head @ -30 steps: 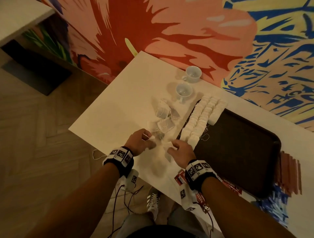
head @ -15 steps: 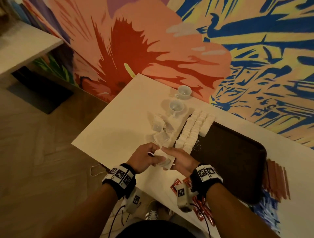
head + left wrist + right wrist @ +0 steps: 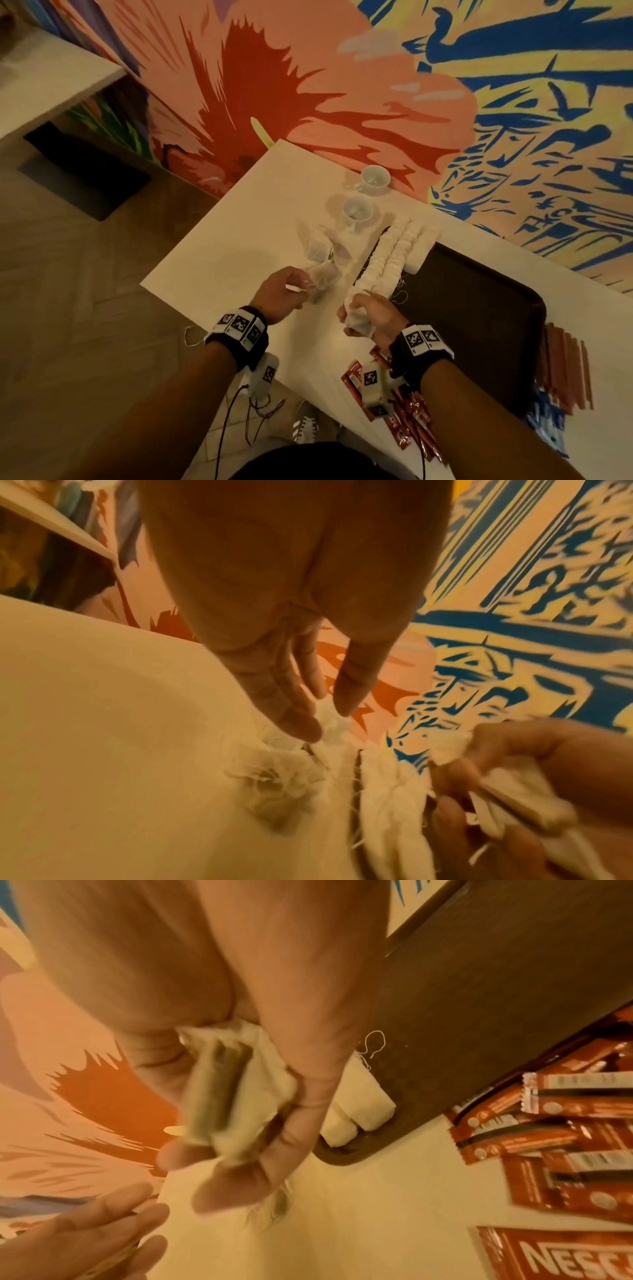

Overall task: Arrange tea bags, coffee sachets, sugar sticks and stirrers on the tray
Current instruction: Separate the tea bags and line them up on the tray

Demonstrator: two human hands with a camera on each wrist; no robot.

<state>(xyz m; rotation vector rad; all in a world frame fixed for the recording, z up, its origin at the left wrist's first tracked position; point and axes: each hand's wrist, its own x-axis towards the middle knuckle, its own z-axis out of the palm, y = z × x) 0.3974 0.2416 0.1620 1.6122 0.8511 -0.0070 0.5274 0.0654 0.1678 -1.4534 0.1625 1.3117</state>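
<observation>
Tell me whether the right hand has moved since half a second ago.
Yes. The right hand, gripping tea bags, has parted from the left hand and shifted toward the tray, now at the near end of the tea bag rows.

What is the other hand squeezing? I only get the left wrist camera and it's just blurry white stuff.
Observer: The right hand grips a bunch of tea bags, fingers curled round them, by the near corner of the tray.
Operator: Is there any coffee?
Observer: Yes. Red coffee sachets lie on the table beside the tray, not on it.
Operator: Are there cups too?
Observer: Two white cups stand on the table, beyond the tray's far left corner.
</observation>
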